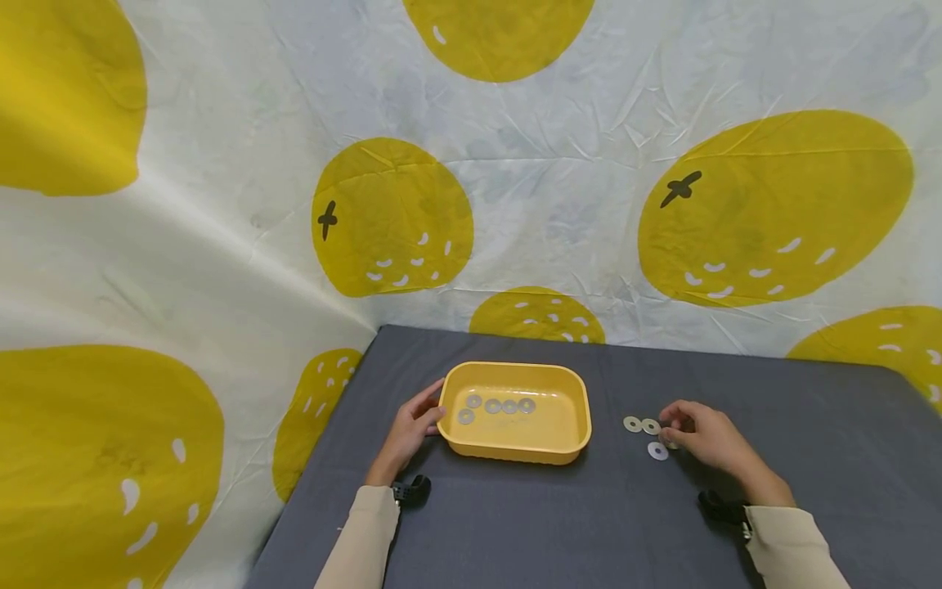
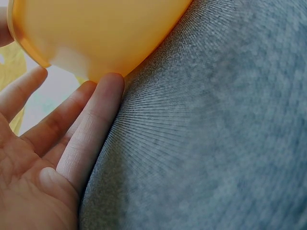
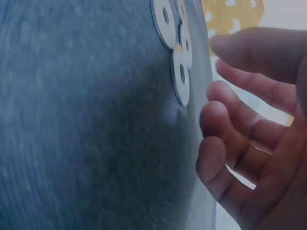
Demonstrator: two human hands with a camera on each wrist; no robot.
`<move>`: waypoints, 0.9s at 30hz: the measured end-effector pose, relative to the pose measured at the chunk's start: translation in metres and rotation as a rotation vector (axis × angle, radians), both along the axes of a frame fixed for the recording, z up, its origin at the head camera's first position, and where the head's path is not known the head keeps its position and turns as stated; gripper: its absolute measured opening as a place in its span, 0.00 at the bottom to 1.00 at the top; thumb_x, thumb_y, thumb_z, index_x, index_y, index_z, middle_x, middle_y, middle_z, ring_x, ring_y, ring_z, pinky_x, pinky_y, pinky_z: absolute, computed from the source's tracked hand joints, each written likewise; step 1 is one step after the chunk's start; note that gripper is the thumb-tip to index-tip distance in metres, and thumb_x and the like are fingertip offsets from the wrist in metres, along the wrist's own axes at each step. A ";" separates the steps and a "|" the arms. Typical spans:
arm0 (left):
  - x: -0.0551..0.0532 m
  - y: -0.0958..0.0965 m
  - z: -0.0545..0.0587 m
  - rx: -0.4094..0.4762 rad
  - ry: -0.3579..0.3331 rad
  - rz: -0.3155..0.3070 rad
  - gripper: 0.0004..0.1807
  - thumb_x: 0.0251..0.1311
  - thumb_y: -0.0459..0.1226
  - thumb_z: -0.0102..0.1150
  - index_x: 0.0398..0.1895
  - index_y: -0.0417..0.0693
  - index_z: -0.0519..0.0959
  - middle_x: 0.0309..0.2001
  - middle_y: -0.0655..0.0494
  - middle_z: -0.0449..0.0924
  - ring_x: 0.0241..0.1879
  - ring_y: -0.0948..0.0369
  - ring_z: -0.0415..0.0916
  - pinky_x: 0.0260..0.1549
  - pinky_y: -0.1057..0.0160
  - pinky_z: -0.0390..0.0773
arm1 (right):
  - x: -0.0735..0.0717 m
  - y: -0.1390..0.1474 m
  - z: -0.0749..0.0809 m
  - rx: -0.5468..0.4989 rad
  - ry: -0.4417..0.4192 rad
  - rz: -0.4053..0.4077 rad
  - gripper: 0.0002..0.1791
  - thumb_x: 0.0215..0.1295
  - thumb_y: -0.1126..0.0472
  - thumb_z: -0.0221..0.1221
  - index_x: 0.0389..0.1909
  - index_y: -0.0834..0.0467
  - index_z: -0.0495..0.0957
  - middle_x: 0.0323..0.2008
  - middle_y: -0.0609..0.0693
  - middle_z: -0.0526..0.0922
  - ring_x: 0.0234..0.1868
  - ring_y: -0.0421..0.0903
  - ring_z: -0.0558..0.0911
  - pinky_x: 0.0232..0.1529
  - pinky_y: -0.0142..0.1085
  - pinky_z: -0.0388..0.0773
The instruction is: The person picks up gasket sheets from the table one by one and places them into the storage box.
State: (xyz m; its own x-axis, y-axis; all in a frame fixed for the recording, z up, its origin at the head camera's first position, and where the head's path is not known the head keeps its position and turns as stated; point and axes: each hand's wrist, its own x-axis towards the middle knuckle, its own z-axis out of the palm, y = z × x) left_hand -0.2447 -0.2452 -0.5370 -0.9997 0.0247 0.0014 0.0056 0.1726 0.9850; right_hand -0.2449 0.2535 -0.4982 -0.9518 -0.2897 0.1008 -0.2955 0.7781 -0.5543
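Observation:
A yellow rectangular tray (image 1: 515,451) stands on the grey cloth, with several flat metal washers (image 1: 522,406) lying inside toward its left half. My left hand (image 1: 409,431) grips its left end; the thumb is over the rim and the fingers (image 2: 91,127) touch the outer wall. To the right of the tray, several more washers (image 1: 628,425) lie close together on the cloth. Over the right side of that group is my right hand (image 1: 710,438), partly covering one washer. In the right wrist view its bent fingers (image 3: 213,117) and thumb are apart, with nothing between them, beside the washers (image 3: 159,31).
Grey cloth (image 1: 478,523) covers the table. Behind it and along the left hangs a white curtain (image 1: 545,204) printed with large yellow fruit. Each wrist wears a black strap (image 1: 412,491) below a beige sleeve (image 1: 361,532).

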 end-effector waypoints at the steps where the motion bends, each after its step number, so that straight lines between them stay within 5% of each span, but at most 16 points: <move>1: 0.000 0.000 0.000 0.001 -0.001 0.000 0.30 0.70 0.40 0.61 0.74 0.64 0.71 0.60 0.42 0.80 0.55 0.48 0.81 0.45 0.56 0.88 | 0.000 0.002 -0.001 0.007 -0.003 0.011 0.08 0.65 0.62 0.67 0.42 0.60 0.82 0.29 0.44 0.77 0.27 0.32 0.71 0.29 0.32 0.68; 11: 0.001 0.001 0.002 -0.011 0.005 -0.006 0.29 0.71 0.39 0.60 0.75 0.64 0.70 0.60 0.41 0.80 0.56 0.47 0.80 0.46 0.57 0.87 | -0.002 0.014 -0.002 0.068 -0.090 0.056 0.12 0.63 0.58 0.70 0.43 0.59 0.81 0.32 0.46 0.75 0.31 0.37 0.70 0.32 0.33 0.67; 27: 0.004 0.001 0.004 -0.005 -0.008 -0.011 0.30 0.71 0.40 0.60 0.76 0.62 0.69 0.61 0.40 0.78 0.57 0.46 0.79 0.47 0.58 0.87 | -0.002 0.011 -0.007 0.021 -0.041 0.051 0.14 0.57 0.63 0.72 0.38 0.59 0.77 0.32 0.48 0.74 0.31 0.37 0.69 0.32 0.33 0.66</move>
State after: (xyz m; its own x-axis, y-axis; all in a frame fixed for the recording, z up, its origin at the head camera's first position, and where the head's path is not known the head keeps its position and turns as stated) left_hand -0.2411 -0.2444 -0.5329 -0.9993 0.0359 -0.0071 -0.0007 0.1770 0.9842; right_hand -0.2464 0.2648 -0.5054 -0.9390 -0.3394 0.0550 -0.3121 0.7744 -0.5503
